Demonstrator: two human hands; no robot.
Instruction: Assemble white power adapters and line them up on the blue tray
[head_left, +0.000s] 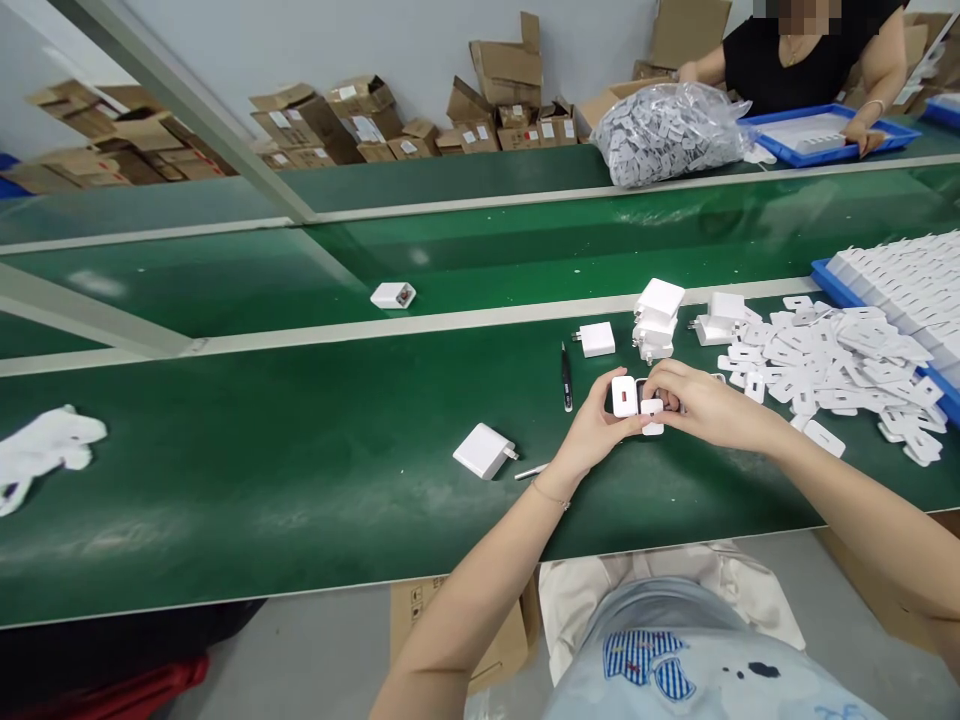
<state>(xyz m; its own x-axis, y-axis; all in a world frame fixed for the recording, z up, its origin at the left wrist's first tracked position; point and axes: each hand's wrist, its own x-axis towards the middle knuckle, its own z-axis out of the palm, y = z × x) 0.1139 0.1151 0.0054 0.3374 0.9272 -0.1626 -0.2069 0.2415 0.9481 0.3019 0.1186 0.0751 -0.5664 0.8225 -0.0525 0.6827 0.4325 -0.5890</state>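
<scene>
My left hand (591, 432) grips a white USB charger (624, 397), its end face with a reddish port turned toward me. Pinched in my right hand (701, 402) is a small white plastic cover (652, 424), held close beside the charger; whether the two touch I cannot tell. Behind my hands are a stack of white chargers (658, 318) and a single charger (598, 339) with its prongs pointing left. To the left of my left hand lie black tweezers (566, 378), another white charger (484, 451) and a thin silvery tool (531, 471), partly hidden by my wrist.
Loose white covers (840, 360) spread at the right, before a blue tray (946, 392) of white parts. One charger housing (393, 295) lies on the green belt (510, 270). White gloves (49, 450) lie far left. A co-worker (787, 70) handles another tray across the belt.
</scene>
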